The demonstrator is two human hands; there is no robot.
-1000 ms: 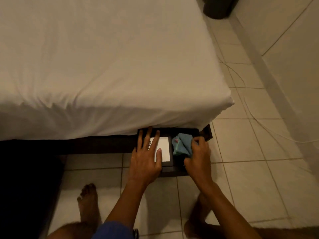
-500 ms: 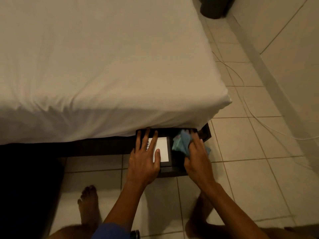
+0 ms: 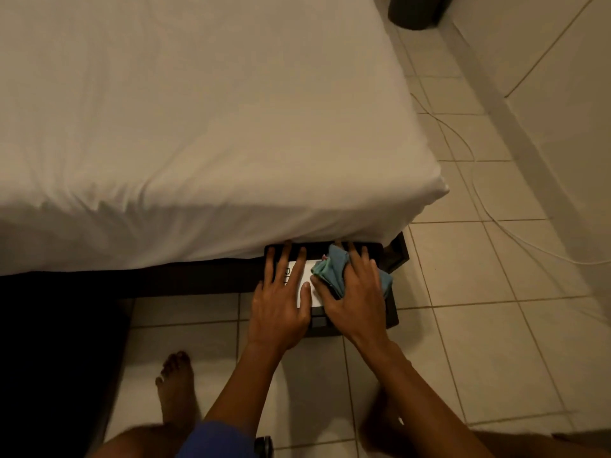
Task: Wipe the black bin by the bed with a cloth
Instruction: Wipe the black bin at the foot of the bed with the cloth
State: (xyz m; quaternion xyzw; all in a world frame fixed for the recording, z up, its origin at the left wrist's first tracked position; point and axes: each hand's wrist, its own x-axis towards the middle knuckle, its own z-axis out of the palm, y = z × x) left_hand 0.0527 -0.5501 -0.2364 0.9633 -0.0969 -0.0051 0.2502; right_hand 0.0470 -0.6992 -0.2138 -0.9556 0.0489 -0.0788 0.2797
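The black bin (image 3: 391,317) stands on the floor tucked against the bed's near edge, with a white label (image 3: 305,276) on its top. My left hand (image 3: 281,299) lies flat on the bin's top, fingers spread over the label. My right hand (image 3: 355,295) presses a crumpled blue-green cloth (image 3: 334,269) onto the top just right of the label. The mattress overhang hides the far side of the bin.
The bed (image 3: 198,127) with a white sheet fills the upper left. A white cable (image 3: 476,190) runs over the tiled floor on the right, beside the wall. A dark object (image 3: 415,9) stands at the top right. My bare left foot (image 3: 175,381) is below.
My right hand has slid the cloth leftward across the bin's top, toward the white label, with its fingers flattening over it. My left hand has stayed flat on the lid.
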